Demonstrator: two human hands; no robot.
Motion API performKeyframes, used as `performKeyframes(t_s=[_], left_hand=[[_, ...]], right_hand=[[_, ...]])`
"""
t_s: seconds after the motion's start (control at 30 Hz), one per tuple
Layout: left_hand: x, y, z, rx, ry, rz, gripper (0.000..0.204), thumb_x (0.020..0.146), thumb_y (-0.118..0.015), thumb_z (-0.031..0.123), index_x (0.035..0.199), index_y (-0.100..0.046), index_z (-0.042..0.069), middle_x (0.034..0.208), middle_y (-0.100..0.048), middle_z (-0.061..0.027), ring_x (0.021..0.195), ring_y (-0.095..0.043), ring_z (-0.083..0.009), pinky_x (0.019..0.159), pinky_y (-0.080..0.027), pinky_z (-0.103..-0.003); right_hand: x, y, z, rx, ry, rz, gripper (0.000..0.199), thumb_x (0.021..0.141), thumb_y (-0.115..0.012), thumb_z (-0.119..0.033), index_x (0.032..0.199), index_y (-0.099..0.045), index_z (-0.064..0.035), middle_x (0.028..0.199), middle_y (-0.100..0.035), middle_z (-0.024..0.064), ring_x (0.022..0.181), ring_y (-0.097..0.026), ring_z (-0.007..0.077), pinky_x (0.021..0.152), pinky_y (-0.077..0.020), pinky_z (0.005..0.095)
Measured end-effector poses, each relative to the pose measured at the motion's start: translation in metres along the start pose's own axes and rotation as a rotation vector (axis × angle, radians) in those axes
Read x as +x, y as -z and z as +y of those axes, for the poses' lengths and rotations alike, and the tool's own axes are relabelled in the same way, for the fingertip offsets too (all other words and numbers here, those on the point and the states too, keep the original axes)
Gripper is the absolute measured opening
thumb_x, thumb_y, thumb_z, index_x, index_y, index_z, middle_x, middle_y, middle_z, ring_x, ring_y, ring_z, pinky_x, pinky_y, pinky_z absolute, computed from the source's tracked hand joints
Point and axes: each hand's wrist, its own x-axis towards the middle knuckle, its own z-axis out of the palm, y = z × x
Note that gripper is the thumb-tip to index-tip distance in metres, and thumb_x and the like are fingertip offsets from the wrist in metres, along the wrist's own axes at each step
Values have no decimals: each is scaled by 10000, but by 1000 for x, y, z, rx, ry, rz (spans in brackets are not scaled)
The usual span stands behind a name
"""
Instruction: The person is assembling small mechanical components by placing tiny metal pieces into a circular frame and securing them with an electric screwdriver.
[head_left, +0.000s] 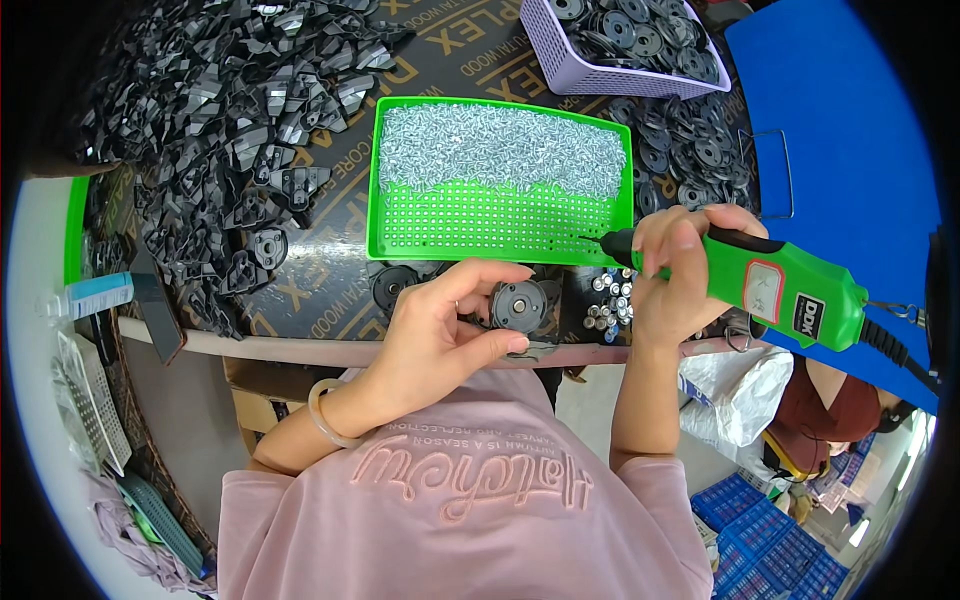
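- In the head view, the person's left hand (440, 310) holds a dark round part (518, 305) between thumb and fingers, in front of the body at the near edge of the counter (320, 275).
- The right hand (680, 265) is wrapped around a green electric screwdriver (795, 285), its cord leaving toward the right.
- The screwdriver's thin bit points left and appears over the near right corner of a green tray (470, 220); whether it touches anything there cannot be told.
- Small silver screws (500, 150) fill the far part of this tray, while its perforated floor shows in the near part.
- Between the tray and the near edge, dark discs (388, 285) lie near the left hand, and small silver cylinders (608, 310) cluster just beside the right hand.
- Glossy black angular pieces (250, 120) spread in a large heap on the left.
- At the far right, a lilac basket (630, 80) holds more round dark parts (640, 40), with a pile of loose discs (695, 150) below it in view.
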Motion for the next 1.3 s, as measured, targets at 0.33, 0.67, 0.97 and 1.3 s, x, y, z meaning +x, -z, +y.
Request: performKeyframes(t_s=[0.33, 0.67, 0.97, 1.3], left_hand=[[-1, 4, -7, 160, -7, -42, 502, 793, -796, 13, 1256, -601, 19, 751, -614, -26, 645, -556, -51, 587, -468, -224], [-3, 4, 6, 171, 160, -131, 548, 803, -745, -104, 1309, -555, -13, 944, -674, -41, 832, -629, -68, 734, -506, -222], [-5, 2, 6, 151, 140, -122, 540, 799, -751, -98, 1299, -568, -16, 875, -634, -15, 779, -584, -51, 709, -491, -213], [-7, -4, 11, 341, -37, -92, 486, 787, -768, -69, 1246, -621, -5, 795, -564, -7, 665, -507, -47, 573, -447, -218]], right_hand=[[7, -6, -50, 108, -23, -90, 343, 912, -678, -108, 1145, -427, -122, 642, -479, 28, 473, -463, 161, 476, -432, 338], [-12, -24, -79, 328, -157, -312, 380, 921, -638, 7, 1171, -376, -105, 748, -563, 84, 559, -523, 190, 547, -492, 388], [-17, -36, -81, 230, -202, -312, 268, 943, -664, -84, 1098, -445, -99, 680, -505, 35, 505, -471, 149, 534, -431, 325], [-23, -35, -77, 208, -187, -362, 311, 916, -705, -96, 1004, -406, -101, 664, -523, 53, 507, -500, 181, 491, -446, 351]])
